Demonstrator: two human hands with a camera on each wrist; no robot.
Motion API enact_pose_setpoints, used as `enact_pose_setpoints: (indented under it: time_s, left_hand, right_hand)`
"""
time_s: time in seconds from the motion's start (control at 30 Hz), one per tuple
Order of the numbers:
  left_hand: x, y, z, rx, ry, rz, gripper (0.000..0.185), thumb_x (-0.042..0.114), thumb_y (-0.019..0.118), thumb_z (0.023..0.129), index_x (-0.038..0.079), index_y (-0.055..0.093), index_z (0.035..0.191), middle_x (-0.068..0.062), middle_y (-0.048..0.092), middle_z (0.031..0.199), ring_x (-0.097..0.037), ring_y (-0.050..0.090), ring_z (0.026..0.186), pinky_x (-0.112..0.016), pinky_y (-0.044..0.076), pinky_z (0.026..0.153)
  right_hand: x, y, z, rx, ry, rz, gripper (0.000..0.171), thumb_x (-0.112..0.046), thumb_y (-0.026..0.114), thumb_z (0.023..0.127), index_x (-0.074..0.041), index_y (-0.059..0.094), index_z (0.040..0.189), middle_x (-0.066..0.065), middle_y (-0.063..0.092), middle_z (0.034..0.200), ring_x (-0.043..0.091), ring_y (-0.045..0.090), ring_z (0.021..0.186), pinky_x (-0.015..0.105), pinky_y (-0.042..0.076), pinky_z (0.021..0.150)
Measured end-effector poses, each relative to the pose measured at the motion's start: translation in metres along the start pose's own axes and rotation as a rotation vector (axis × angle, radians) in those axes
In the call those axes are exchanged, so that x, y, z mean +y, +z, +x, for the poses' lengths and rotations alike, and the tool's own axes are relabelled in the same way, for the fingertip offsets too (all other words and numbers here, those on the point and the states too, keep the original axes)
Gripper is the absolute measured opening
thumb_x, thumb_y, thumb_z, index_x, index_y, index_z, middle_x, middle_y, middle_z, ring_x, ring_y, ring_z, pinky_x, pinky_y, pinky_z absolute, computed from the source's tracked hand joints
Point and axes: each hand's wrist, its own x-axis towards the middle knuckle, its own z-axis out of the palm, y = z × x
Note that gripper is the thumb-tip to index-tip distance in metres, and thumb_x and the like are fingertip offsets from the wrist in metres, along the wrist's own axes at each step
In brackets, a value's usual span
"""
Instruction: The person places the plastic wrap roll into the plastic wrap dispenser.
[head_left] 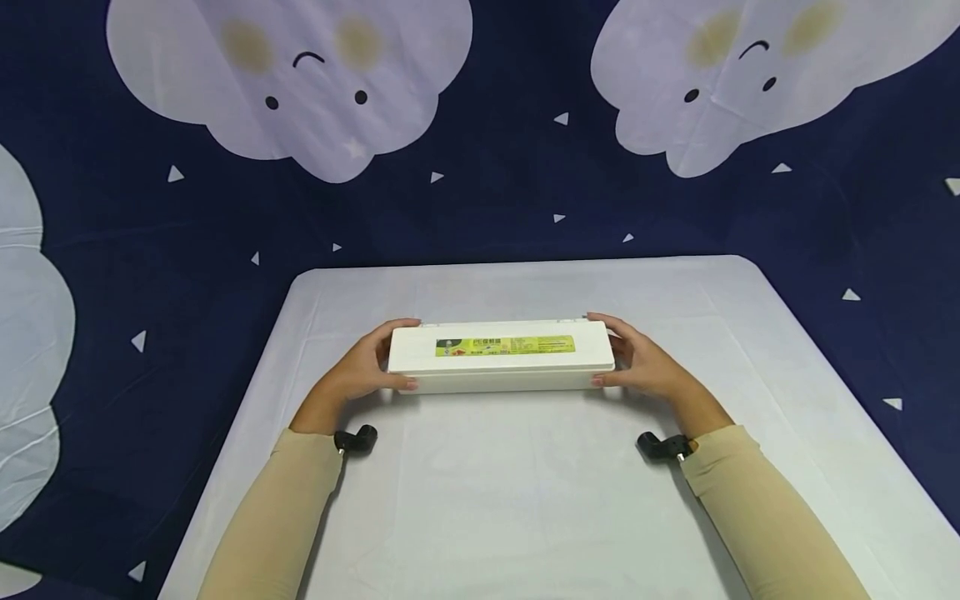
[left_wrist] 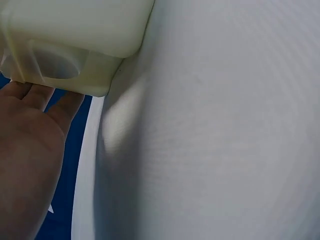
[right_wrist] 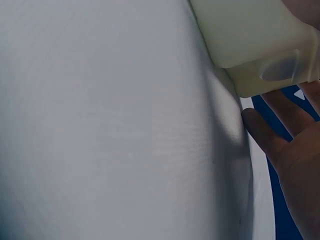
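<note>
A long white plastic-wrap box [head_left: 502, 360] with a yellow-green label [head_left: 506, 345] on its lid lies crosswise on the white table. My left hand [head_left: 365, 367] grips its left end, thumb on the near side and fingers reaching round the far side. At the opposite end my right hand [head_left: 643, 360] holds it the same way. In the left wrist view the box's end [left_wrist: 65, 55] shows an oval recess, with fingers of the left hand [left_wrist: 30, 145] behind it. The right wrist view shows the other end [right_wrist: 265, 60] and the right hand's fingers [right_wrist: 265, 132] below it.
The table [head_left: 517, 500] is covered with a white cloth and has rounded far corners. Behind it hangs a dark blue cloth [head_left: 510, 200] with white clouds and small triangles. A black wrist camera mount sits by each beige sleeve [head_left: 277, 508].
</note>
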Motion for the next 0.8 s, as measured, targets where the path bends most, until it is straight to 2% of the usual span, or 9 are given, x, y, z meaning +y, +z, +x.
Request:
enact_pose_setpoints:
  time_s: [0.23, 0.47, 0.63, 0.8]
  left_hand:
    - [-0.0001, -0.0013, 0.0015, -0.023, -0.007, -0.015, 0.105, -0.01, 0.094, 0.069, 0.008, 0.043, 0.159, -0.016, 0.053, 0.148, -0.032, 0.054, 0.127, -0.031, 0.05, 0.102]
    - [-0.0026, -0.0013, 0.0028, -0.04, 0.006, -0.028, 0.11, -0.009, 0.095, 0.069, 0.01, 0.04, 0.162, -0.014, 0.052, 0.15, -0.032, 0.052, 0.13, -0.035, 0.048, 0.105]
    - [-0.0042, -0.0022, 0.0019, -0.034, 0.029, -0.02, 0.114, -0.007, 0.097, 0.067, 0.011, 0.038, 0.163, -0.013, 0.051, 0.153, -0.033, 0.05, 0.133, -0.042, 0.041, 0.113]
    - [-0.0007, -0.0048, 0.001, -0.036, 0.051, -0.015, 0.112, -0.006, 0.096, 0.068, 0.01, 0.039, 0.163, -0.013, 0.041, 0.162, -0.032, 0.042, 0.144, -0.049, 0.029, 0.122]
  right_hand:
    - [0.0049, -0.0006, 0.0014, -0.03, -0.004, -0.028, 0.114, 0.001, 0.093, 0.078, -0.007, 0.023, 0.167, 0.014, 0.033, 0.166, 0.042, 0.035, 0.148, 0.024, 0.041, 0.111]
    - [0.0087, -0.0015, 0.0013, -0.032, -0.036, -0.007, 0.114, 0.004, 0.093, 0.077, -0.009, 0.023, 0.168, 0.015, 0.032, 0.167, 0.043, 0.034, 0.149, 0.024, 0.043, 0.11]
    - [0.0078, -0.0015, -0.0007, -0.026, -0.044, 0.003, 0.118, 0.004, 0.094, 0.076, -0.016, 0.024, 0.169, 0.017, 0.025, 0.169, 0.043, 0.029, 0.151, 0.023, 0.041, 0.111]
    - [0.0037, -0.0036, -0.0018, -0.031, -0.052, 0.026, 0.12, 0.008, 0.092, 0.075, -0.014, 0.021, 0.169, 0.018, 0.019, 0.171, 0.046, 0.027, 0.151, 0.025, 0.04, 0.114]
